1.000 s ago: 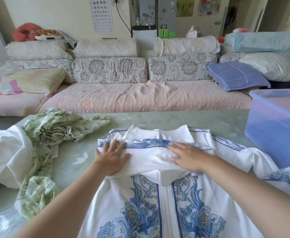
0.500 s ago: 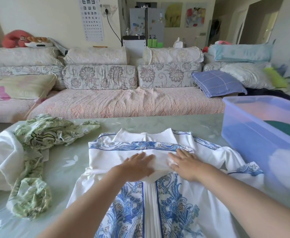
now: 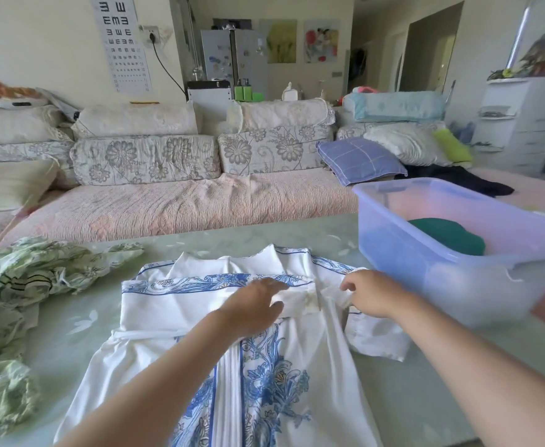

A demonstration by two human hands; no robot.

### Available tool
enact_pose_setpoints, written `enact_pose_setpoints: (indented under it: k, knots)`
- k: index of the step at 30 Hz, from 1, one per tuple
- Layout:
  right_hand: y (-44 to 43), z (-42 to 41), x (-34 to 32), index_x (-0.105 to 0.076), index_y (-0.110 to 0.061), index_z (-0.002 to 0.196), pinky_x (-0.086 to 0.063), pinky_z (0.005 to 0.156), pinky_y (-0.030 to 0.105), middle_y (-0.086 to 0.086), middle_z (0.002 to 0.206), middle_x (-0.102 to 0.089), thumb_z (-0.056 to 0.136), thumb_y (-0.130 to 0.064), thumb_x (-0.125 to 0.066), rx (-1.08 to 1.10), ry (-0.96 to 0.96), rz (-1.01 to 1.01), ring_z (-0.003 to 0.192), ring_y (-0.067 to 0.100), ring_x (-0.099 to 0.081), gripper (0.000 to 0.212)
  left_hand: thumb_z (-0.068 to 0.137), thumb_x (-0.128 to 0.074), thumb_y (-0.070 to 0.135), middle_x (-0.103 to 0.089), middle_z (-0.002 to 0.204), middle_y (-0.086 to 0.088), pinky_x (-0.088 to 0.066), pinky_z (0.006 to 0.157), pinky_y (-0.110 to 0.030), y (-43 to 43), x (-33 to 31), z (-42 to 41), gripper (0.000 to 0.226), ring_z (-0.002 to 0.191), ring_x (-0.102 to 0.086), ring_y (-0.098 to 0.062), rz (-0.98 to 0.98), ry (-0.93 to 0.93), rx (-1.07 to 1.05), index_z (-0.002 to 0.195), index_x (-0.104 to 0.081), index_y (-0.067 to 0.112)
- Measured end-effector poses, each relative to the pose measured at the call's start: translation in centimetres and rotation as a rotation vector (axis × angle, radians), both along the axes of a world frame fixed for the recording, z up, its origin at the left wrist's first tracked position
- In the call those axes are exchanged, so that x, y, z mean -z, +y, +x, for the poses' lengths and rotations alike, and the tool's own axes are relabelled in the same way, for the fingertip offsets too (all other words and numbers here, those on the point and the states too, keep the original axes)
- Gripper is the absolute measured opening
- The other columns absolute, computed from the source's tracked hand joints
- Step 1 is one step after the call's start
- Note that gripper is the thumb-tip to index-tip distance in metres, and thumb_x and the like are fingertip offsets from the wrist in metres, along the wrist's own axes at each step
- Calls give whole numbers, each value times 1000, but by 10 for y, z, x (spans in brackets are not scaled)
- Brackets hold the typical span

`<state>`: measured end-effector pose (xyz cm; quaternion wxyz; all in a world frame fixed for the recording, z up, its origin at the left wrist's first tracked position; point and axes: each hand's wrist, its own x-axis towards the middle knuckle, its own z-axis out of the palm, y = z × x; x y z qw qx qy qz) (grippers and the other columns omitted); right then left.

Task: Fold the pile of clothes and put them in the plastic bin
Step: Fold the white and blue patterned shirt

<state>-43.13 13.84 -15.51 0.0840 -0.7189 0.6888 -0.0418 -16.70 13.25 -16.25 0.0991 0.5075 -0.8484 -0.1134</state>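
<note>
We find the white-and-blue garment (image 3: 264, 382) spread mid-desk (image 3: 426, 398), with the plastic bin (image 3: 409, 262) at two o'clock. The left hand (image 3: 251, 304) presses flat; the right hand (image 3: 371, 295) pinches a sleeve. We judge the next move: fold that sleeve inward.

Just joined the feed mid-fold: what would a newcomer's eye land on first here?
The white garment with blue floral print lies spread front and centre, the left hand flat on its folded top and the right hand pinching its fabric. To the right stands a translucent blue plastic bin holding a dark green cloth. A crumpled pile of green-patterned clothes lies at the left.
</note>
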Motion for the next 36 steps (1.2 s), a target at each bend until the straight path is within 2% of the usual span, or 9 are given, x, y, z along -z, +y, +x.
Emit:
enact_pose_setpoints:
  k: [5,8,11,14,18,22,25,32,36]
  knots:
    - [28,-26,0,-64,-29,117,-41,67,25,-4,122,-63,83,-20,-56,-17,198,173,102,21,-60,36,95,-51,23,-52,140,6,-40,101,-25,19,8,-71,40,124,-51,-16,42,78,103,134,-56,31]
    - [31,-34,4,-66,-23,109,-42,67,26,2,111,-67,80,-17,-55,16,229,177,94,24,-63,32,93,-57,28,-51,141,-1,-39,103,-28,26,12,-110,43,125,-50,-20,113,57,150,137,-53,25]
    - [29,-36,1,-66,-20,103,-40,68,27,4,107,-66,83,-12,-51,30,100,54,94,27,-61,26,90,-63,39,-46,145,-6,-35,105,-32,25,19,-135,65,132,-44,-24,197,130,149,146,-38,19]
    - [23,-34,-7,-61,-24,91,-39,72,31,3,97,-60,84,-5,-48,-33,-166,-166,98,29,-58,24,75,-70,54,-55,135,1,-45,99,-34,20,17,-144,86,121,-55,-21,322,423,9,147,-33,27]
    - [6,-24,-8,-67,-11,97,-42,85,30,5,105,-63,82,5,-51,-146,-405,-412,103,28,-59,28,81,-67,34,-65,90,-8,-46,70,-36,4,-1,-131,33,81,-58,-22,208,560,-136,101,-60,10]
    - [-7,-4,-5,-58,-16,128,-36,91,18,3,131,-54,85,1,-58,-150,-471,-418,116,20,-57,46,78,-53,32,-69,103,-14,-53,83,-40,-13,-27,-84,39,95,-64,-31,132,632,-324,109,-63,10]
    - [-15,15,1,-34,-20,151,-29,109,24,3,159,-24,86,-2,-56,-150,-354,-250,143,19,-35,71,83,-47,24,-68,105,-14,-54,83,-41,-26,-37,-34,35,97,-63,-31,96,716,-475,113,-62,16]
    - [-22,78,17,-17,-32,157,-28,118,37,1,168,2,91,-15,-50,-216,-98,57,150,29,-23,76,91,-33,3,-56,106,-18,-47,69,-38,-49,-21,96,50,92,-57,-35,15,490,-840,138,-41,17]
    - [-26,108,21,-13,-27,159,-22,121,39,6,167,-2,95,-19,-49,-254,12,120,152,28,-15,74,87,-43,5,-60,116,-20,-49,81,-39,-48,-4,151,49,103,-59,-37,-18,195,-853,136,-39,15]
